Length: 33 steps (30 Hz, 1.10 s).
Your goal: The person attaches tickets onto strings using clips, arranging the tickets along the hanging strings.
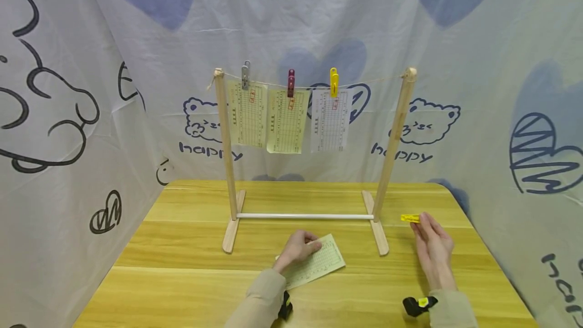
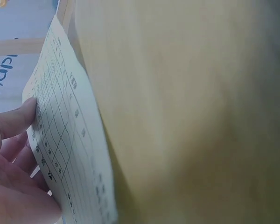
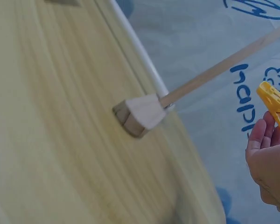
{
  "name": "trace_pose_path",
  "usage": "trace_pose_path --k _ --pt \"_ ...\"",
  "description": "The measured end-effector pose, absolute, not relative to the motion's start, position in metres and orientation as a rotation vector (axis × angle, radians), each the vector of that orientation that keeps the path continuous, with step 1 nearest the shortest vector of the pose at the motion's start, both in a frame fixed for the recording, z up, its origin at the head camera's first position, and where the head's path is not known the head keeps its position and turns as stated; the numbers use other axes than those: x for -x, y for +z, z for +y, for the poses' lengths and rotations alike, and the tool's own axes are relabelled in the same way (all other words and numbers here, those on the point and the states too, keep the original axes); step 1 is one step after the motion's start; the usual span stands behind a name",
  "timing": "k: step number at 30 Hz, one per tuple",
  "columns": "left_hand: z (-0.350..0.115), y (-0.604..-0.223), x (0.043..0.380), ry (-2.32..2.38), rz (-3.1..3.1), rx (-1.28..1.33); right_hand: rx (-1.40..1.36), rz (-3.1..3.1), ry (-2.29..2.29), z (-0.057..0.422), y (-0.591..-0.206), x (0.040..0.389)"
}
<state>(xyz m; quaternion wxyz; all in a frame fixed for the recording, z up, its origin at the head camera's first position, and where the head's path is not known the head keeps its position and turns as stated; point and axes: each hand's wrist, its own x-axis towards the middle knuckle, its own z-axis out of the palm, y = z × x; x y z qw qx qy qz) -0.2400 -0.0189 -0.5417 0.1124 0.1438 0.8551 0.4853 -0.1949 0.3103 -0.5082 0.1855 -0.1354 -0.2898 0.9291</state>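
Note:
My left hand (image 1: pixel 298 248) pinches a pale green printed form (image 1: pixel 321 262) by one edge, with the thumb on the printed face and the fingers behind it. In the left wrist view the sheet (image 2: pixel 70 126) tilts up from the wood. Over the table's right side, my right hand (image 1: pixel 434 247) holds a yellow clothespin (image 1: pixel 410 218) at its fingertips. The right wrist view shows that clothespin (image 3: pixel 275 105) above the raised fingers. Beyond my hands, a grey clip (image 1: pixel 246 76), a dark red clip (image 1: pixel 291 83) and a yellow clip (image 1: pixel 334 82) hold three similar forms on a string.
The string runs between two wooden posts (image 1: pixel 395 146) of a stand. A white rod (image 1: pixel 305 216) joins their bases, and the right foot (image 1: pixel 377 232) lies between my hands. The wooden table (image 1: pixel 182 247) ends at a printed curtain (image 1: pixel 492 130) at the back and sides.

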Motion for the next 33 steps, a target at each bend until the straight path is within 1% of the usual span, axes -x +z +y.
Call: trace_pose_path --k 11,20,28,33 --pt "-0.015 -0.543 0.242 1.544 2.558 -0.399 0.32 -0.72 2.645 0.301 -0.491 0.196" --pt "-0.012 -0.535 0.241 1.696 2.522 -0.396 0.165 -0.683 2.632 0.292 -0.477 0.194" --pt "-0.004 -0.53 0.242 1.862 2.472 -0.326 0.174 -0.687 2.595 0.286 -0.467 0.194" --pt "0.001 -0.523 0.24 1.978 2.406 -0.28 0.127 -0.696 2.584 0.281 -0.462 0.193"
